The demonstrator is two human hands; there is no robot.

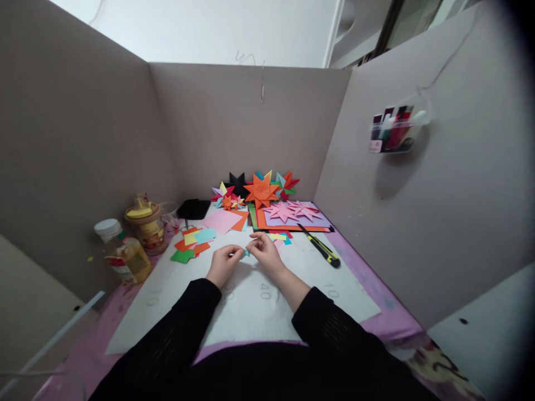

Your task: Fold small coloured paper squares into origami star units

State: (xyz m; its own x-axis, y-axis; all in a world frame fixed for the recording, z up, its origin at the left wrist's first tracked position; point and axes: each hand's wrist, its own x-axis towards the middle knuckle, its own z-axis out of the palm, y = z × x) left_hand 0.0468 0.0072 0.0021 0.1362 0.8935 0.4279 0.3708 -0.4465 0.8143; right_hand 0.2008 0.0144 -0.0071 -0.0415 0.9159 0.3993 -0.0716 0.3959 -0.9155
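Between my two hands is a small light-blue piece of folded paper (246, 253), pinched at both sides just above the white mat. My left hand (223, 265) has its thumb and finger closed on the paper's left end. From the other side, my right hand (266, 255) pinches the same piece, with its other fingers curled above. The fingers cover part of the paper, so its exact shape is hard to make out. Loose coloured paper squares (193, 240) lie beyond my left hand. Small paper strips (281, 238) lie just past my right hand.
A yellow-black utility knife (320, 246) lies to the right. Folded paper stars (262, 191) stand at the back, with pink stars (283, 211) on stacked sheets. At left are a bottle of yellowish liquid (127, 256) and a lidded jar (147, 229). Grey partitions (251, 122) enclose the table.
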